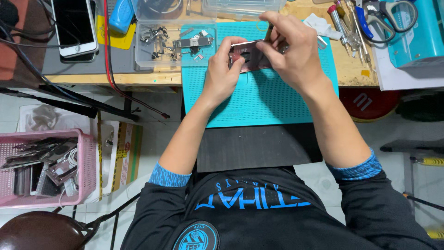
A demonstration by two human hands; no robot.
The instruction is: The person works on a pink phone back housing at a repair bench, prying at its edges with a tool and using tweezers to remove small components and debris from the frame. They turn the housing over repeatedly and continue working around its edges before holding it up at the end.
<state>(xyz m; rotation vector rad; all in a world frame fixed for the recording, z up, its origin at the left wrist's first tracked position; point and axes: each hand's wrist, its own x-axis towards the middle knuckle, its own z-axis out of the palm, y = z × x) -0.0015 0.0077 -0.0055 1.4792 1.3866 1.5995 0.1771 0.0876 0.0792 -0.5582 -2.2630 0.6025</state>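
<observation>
Head view: the left hand [221, 74] clasps a pink phone [247, 56] above the teal mat [259, 99], while the right hand [291, 48] pinches a thin tool [268, 32] onto it (tip hidden). Likely mid-disassembly; the next move calls for steady, gentle prying. Parts tray [175, 44] nearby.

Pale tiled floor [152, 134] under a wooden workbench [115, 78]. Pink plastic basket [46, 194] of scrap parts at the left, dark round stool seat [37, 231] in the corner, red round object [370, 104] beneath the bench.
</observation>
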